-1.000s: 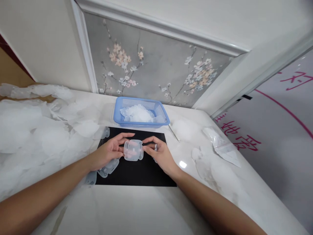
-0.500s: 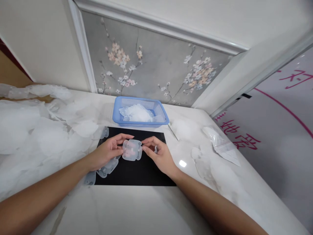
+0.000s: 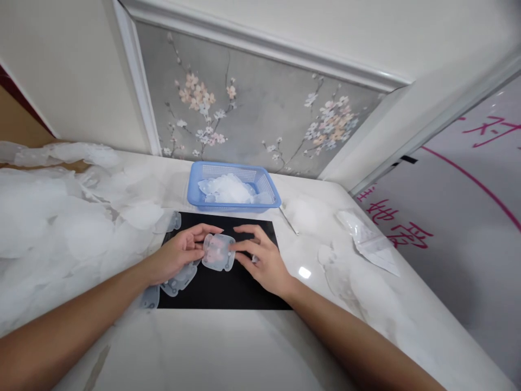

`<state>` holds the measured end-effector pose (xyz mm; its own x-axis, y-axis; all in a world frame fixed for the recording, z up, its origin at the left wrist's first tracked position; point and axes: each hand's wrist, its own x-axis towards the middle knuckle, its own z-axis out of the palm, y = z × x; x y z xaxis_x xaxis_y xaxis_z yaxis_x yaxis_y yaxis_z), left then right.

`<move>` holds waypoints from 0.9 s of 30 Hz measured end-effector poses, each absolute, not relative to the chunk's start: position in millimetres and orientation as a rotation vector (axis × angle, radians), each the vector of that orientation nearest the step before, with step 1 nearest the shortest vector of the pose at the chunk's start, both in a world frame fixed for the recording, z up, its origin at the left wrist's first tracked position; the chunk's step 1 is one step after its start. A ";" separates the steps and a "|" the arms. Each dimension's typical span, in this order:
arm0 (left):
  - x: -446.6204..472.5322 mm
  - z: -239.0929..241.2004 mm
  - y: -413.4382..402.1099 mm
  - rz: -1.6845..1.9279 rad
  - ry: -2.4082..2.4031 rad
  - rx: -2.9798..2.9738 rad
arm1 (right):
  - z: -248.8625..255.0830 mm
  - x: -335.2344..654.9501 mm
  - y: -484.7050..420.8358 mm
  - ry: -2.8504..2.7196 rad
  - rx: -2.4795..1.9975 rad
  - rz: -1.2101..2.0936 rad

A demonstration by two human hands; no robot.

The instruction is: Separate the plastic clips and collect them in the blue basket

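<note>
Translucent plastic piece [image 3: 218, 255], rounded-square, sits over the black mat [image 3: 244, 290]: your left hand [image 3: 177, 254] pinches its left edge, while your right hand [image 3: 269, 264] touches the right edge, whether its grip is closed you cannot tell. Similar pieces [image 3: 179, 282] lie by your left wrist. Beyond the mat, a blue basket [image 3: 234, 206] holds more on the marble-patterned table [image 3: 203, 347], a heap [image 3: 85, 217] spreading left.

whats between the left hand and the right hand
In the head view, a rounded translucent piece is between the left hand and the right hand, over the black mat; both hands are at its edges.
</note>
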<state>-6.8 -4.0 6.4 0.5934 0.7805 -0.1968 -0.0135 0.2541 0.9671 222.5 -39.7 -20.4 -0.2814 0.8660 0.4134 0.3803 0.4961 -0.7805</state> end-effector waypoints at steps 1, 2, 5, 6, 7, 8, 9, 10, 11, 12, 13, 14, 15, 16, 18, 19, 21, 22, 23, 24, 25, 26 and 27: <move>-6.4 6.0 -4.9 0.625 0.796 1.239 | -19.0 221.1 -40.3 -1.852 -1.032 0.766; -5.6 5.6 -6.1 0.630 0.819 1.285 | -17.6 219.7 -40.7 -1.812 -1.051 0.843; -2.4 6.0 -10.9 0.688 0.938 1.499 | -15.1 216.6 -39.9 -1.590 -1.146 1.101; -1.8 6.9 -12.3 0.720 0.985 1.599 | -15.0 216.2 -38.9 -1.507 -1.162 1.179; -1.8 8.4 -13.4 0.744 1.033 1.708 | -15.4 216.2 -37.6 -1.429 -1.165 1.250; -2.7 10.3 -13.9 0.744 1.087 1.825 | -16.0 216.4 -36.2 -1.357 -1.162 1.313; -4.5 12.7 -14.1 0.712 1.146 1.946 | -16.7 216.8 -34.8 -1.292 -1.160 1.368; -7.1 15.6 -13.9 0.639 1.205 2.066 | -17.3 217.3 -33.4 -1.236 -1.159 1.412; -10.5 18.9 -13.4 0.527 1.256 2.171 | -17.8 218.0 -32.1 -1.191 -1.156 1.445; -14.4 22.6 -12.8 0.395 1.292 2.253 | -18.1 218.6 -31.1 -1.158 -1.152 1.467; -18.5 26.5 -12.2 0.260 1.310 2.307 | -18.2 219.1 -30.4 -1.139 -1.150 1.482; -22.5 30.3 -11.5 0.138 1.319 2.330 | -18.2 219.5 -29.9 -1.129 -1.149 1.490; -26.1 33.9 -10.8 0.034 1.327 2.323 | -18.0 219.7 -29.8 -1.127 -1.150 1.495; -29.3 37.0 -10.0 -0.045 1.337 2.297 | -17.9 219.6 -29.9 -1.129 -1.153 1.499; -34.2 40.8 -7.6 -0.116 1.366 2.236 | -17.6 218.7 -30.7 -1.137 -1.161 1.505; -36.0 41.4 -5.9 -0.112 1.379 2.205 | -17.4 217.9 -31.1 -1.144 -1.164 1.505; -37.5 41.1 -2.1 -0.083 1.418 2.135 | -16.4 217.1 -31.0 -1.168 -1.176 1.494; -37.0 40.5 -0.3 -0.061 1.436 2.104 | -15.3 217.8 -29.8 -1.181 -1.192 1.459; -35.4 39.8 1.1 -0.034 1.454 2.072 | -13.7 220.0 -27.6 -1.192 -1.215 1.389; -32.6 39.0 1.8 0.010 1.466 2.039 | -11.4 224.2 -24.2 -1.196 -1.243 1.285; -28.8 37.9 1.8 0.080 1.461 2.002 | -8.5 230.8 -19.8 -1.188 -1.276 1.154; -24.2 36.2 1.0 0.175 1.433 1.952 | -5.1 240.1 -14.5 -1.172 -1.313 1.016; -19.2 33.8 -0.5 0.292 1.384 1.876 | -1.4 251.8 -8.8 -1.153 -1.356 0.878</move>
<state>-19.2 -0.5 33.8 0.3831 0.8892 -0.2503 0.7122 -0.1118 0.6930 251.8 -8.8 -1.4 0.2524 0.9616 0.1080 0.1517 0.0709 -0.9859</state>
